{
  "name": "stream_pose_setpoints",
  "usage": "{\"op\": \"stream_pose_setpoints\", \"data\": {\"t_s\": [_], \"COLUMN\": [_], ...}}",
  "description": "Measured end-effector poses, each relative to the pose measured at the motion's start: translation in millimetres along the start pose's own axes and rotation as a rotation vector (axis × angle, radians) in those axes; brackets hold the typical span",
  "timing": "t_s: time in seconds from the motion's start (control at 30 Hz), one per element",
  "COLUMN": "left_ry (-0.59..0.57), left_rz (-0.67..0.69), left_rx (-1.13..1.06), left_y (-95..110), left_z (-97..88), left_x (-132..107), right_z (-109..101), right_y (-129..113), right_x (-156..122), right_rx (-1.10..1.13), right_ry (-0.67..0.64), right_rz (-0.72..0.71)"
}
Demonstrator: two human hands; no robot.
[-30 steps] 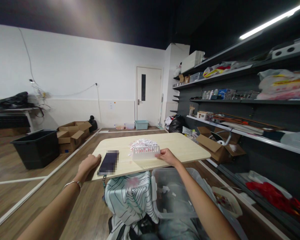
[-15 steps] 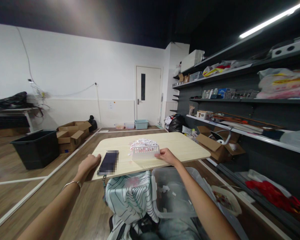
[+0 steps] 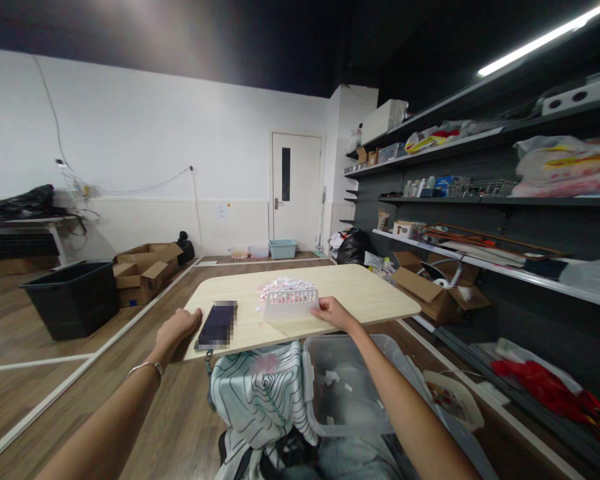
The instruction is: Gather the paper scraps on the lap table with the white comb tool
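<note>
My right hand (image 3: pixel 334 312) pinches the right end of a white slotted plastic strip (image 3: pixel 290 309), which stands upright near the tabletop's front edge. A row of narrow slots runs along its upper part, with pinkish-red marks showing through. Directly behind it lies a heap of small white and pinkish pieces (image 3: pixel 284 284), too small to name. My left hand (image 3: pixel 178 327) is curled at the left edge of the pale wooden tabletop (image 3: pixel 370 297), its thumb on top and the other fingers partly hidden. Close to that hand, a dark phone (image 3: pixel 215 325) lies flat, partly blurred out.
Below the tabletop, a clear plastic bin (image 3: pixel 350 393) holds a few white scraps, beside a patterned cloth (image 3: pixel 260 393). A black bin (image 3: pixel 73 297) and cardboard boxes (image 3: pixel 145 270) stand left. Loaded shelves (image 3: pixel 445 200) line the right wall, with an open carton (image 3: pixel 430 293) in front.
The slotted strip in my right hand has shifted very slightly left and up. My left hand, the phone and the heap look unmoved.
</note>
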State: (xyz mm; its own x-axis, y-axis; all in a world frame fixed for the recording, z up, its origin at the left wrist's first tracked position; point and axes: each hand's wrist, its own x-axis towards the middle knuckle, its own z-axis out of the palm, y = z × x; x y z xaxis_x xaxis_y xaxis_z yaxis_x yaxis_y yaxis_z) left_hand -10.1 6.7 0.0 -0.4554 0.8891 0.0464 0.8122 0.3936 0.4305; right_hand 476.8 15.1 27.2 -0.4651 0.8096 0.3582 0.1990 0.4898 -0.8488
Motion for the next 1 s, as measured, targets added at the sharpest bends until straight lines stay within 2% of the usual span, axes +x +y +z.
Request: {"op": "stream_pose_setpoints", "data": {"t_s": [0.47,1.0], "left_ry": [0.005,0.029], "left_rz": [-0.008,0.014], "left_rx": [0.035,0.019], "left_y": [2.6,4.3], "left_z": [-1.6,-3.6], "left_x": [-1.8,-7.2], "right_z": [3.2,0.4], "right_y": [-1.3,-1.8], "right_x": [2.1,-0.1], "right_rx": [-0.074,-0.060], "right_ry": [-0.004,-0.053], "right_rz": [-0.001,0.003]}}
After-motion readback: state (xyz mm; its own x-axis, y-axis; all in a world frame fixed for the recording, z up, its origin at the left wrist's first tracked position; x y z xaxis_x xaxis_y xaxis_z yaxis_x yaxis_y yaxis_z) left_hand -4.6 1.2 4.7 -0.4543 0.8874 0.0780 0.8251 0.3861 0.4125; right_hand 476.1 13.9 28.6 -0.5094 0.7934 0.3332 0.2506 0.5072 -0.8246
